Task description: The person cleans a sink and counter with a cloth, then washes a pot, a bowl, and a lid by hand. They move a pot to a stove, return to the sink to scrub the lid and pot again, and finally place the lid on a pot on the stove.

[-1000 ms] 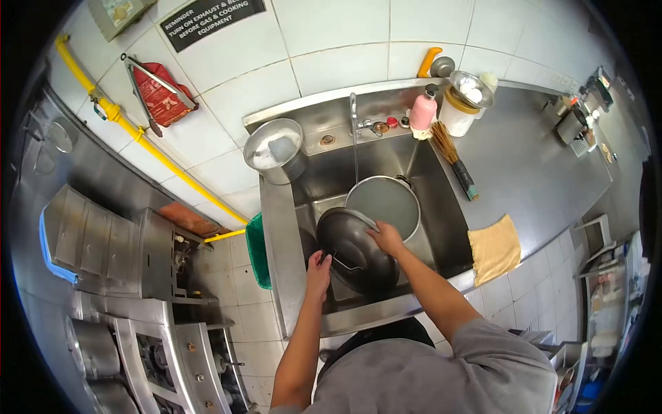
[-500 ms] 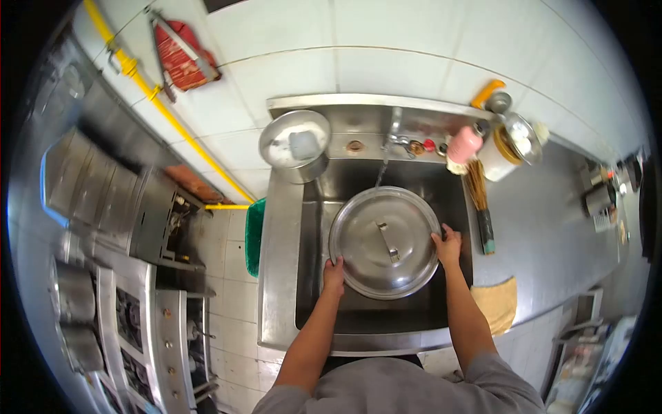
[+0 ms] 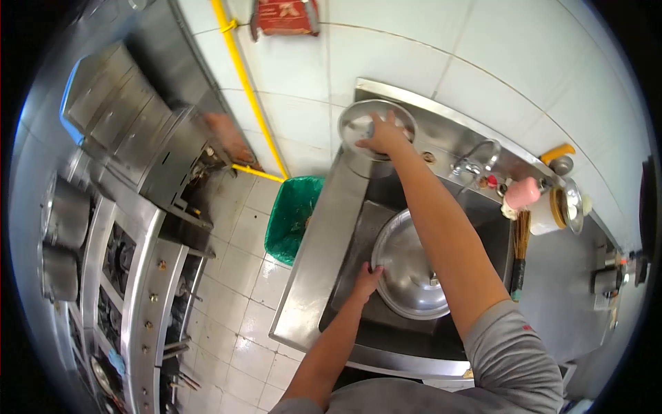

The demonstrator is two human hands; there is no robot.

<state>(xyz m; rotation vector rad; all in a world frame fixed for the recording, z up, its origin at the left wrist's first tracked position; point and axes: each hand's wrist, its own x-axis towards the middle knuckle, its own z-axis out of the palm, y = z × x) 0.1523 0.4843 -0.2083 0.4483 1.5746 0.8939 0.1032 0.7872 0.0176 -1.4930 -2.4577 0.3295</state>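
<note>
A round steel pot lid (image 3: 407,279) with a strap handle lies tilted in the sink (image 3: 358,234), partly hidden behind my right forearm. My left hand (image 3: 367,281) grips the lid's left rim, thumb on top. My right hand (image 3: 387,134) reaches across to a steel pot (image 3: 372,168) standing on the sink's back left corner. Its fingers are spread over the pot's mouth, around a grey scouring pad or sponge (image 3: 370,129) that shows between thumb and forefinger.
Behind the sink is a tap (image 3: 469,168). A pink bottle (image 3: 522,194), a white tub (image 3: 547,214) and a bamboo brush (image 3: 520,241) stand or lie to the right. A green bin (image 3: 293,221) sits on the floor at left, near the stove (image 3: 141,276).
My right hand has let go of the lid's right rim and moved to the pot at the back left. My left hand stays on the lid. The view has turned left.
</note>
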